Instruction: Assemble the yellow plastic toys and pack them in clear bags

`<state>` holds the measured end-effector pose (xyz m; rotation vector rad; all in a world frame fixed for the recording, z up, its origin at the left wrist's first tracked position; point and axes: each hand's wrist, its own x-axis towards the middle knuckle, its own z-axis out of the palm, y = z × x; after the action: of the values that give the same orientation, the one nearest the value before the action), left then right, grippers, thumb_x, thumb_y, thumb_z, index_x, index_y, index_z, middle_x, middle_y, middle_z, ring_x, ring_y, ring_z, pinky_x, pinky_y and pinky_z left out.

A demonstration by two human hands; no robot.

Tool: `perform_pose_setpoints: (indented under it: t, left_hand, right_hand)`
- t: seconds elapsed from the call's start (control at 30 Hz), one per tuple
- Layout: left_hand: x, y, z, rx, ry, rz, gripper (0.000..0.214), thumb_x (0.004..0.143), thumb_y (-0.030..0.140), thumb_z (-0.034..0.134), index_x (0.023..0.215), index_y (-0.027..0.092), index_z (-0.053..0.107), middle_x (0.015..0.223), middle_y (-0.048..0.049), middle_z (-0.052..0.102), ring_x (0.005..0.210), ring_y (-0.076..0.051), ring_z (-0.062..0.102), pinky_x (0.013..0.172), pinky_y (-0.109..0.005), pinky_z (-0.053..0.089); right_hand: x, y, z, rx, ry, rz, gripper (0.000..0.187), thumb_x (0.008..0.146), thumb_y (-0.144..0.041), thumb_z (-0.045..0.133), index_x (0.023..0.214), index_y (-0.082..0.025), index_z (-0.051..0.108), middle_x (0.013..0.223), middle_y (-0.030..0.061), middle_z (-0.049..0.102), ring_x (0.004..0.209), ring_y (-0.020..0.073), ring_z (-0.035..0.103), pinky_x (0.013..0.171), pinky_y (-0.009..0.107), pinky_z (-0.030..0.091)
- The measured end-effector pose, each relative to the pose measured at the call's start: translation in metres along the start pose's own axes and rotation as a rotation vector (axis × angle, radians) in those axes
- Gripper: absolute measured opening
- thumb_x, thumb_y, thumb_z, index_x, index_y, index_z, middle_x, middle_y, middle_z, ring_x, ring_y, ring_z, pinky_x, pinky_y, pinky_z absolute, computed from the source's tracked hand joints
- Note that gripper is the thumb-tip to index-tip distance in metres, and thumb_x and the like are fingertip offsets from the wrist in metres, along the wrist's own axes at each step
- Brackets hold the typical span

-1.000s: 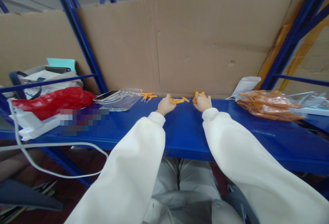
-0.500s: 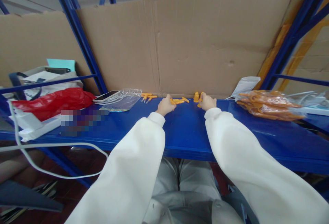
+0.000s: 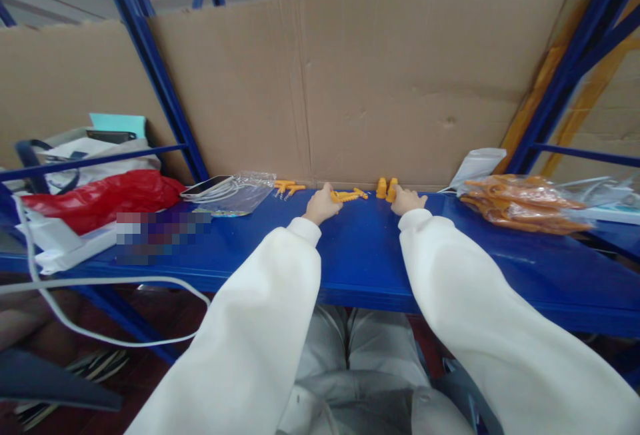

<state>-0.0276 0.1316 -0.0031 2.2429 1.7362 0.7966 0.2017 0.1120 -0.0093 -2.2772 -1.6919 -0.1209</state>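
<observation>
My left hand (image 3: 323, 206) is closed on one end of an orange segmented plastic piece (image 3: 353, 195), which extends to the right along the back of the blue shelf. Two stubby orange plastic pieces stand upright side by side: the left one (image 3: 381, 188) is apart from my fingers, and the right one (image 3: 392, 190) is at the fingertips of my right hand (image 3: 409, 202). That hand's fingers look loosened and spread, not wrapped round the piece. Left of my left hand lie several orange branched pieces (image 3: 287, 188) against the cardboard.
A clear plastic bag (image 3: 245, 198), a phone (image 3: 209, 186) with a white cable and a red bag (image 3: 110, 198) lie left. At right is a clear bag of orange parts (image 3: 525, 205). Cardboard (image 3: 380, 82) walls the back; a white cable (image 3: 125, 343) loops below the front edge (image 3: 370, 298).
My right hand has loosened from the right stubby piece and shifted slightly right. That piece now stands upright beside its neighbour. My left hand has hardly moved.
</observation>
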Motion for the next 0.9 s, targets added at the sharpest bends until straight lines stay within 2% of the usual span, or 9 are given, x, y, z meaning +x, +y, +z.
perform_pose_setpoints:
  t: [0.2, 0.43, 0.73, 0.9]
  left_hand:
    - [0.0, 0.001, 0.0, 0.003, 0.007, -0.005, 0.038, 0.086, 0.026, 0.069, 0.119, 0.021, 0.052, 0.1, -0.0105, 0.08, 0.093, -0.024, 0.075, 0.076, -0.028, 0.054]
    - [0.0, 0.0, 0.001, 0.019, 0.008, 0.003, 0.036, 0.087, 0.026, 0.068, 0.118, 0.02, 0.051, 0.108, -0.0133, 0.079, 0.097, -0.025, 0.075, 0.077, -0.029, 0.054]
    - [0.0, 0.001, 0.001, 0.023, 0.02, -0.008, 0.037, 0.085, 0.029, 0.07, 0.117, 0.021, 0.052, 0.109, -0.0121, 0.078, 0.102, -0.026, 0.074, 0.081, -0.03, 0.054]
    - [0.001, 0.001, 0.001, 0.014, 0.017, -0.004, 0.039, 0.085, 0.028, 0.071, 0.119, 0.02, 0.052, 0.108, -0.0122, 0.079, 0.103, -0.025, 0.074, 0.082, -0.03, 0.054]
  right_hand:
    - [0.011, 0.009, 0.01, -0.014, 0.03, 0.008, 0.068, 0.09, -0.021, 0.05, 0.158, -0.028, 0.042, 0.144, 0.0207, 0.06, 0.135, 0.0396, 0.051, 0.106, 0.075, 0.032]
    - [0.007, 0.011, 0.009, -0.008, -0.015, 0.071, 0.07, 0.095, -0.02, 0.044, 0.163, -0.031, 0.033, 0.148, 0.0208, 0.057, 0.14, 0.0395, 0.048, 0.109, 0.078, 0.027]
    - [0.014, 0.016, 0.015, 0.019, -0.046, 0.066, 0.076, 0.094, -0.022, 0.046, 0.166, -0.036, 0.023, 0.15, 0.0189, 0.056, 0.139, 0.0381, 0.048, 0.109, 0.072, 0.032]
    - [0.02, 0.021, 0.019, 0.053, -0.064, 0.028, 0.081, 0.091, -0.02, 0.047, 0.166, -0.033, 0.02, 0.146, 0.0188, 0.06, 0.137, 0.0386, 0.05, 0.107, 0.072, 0.034]
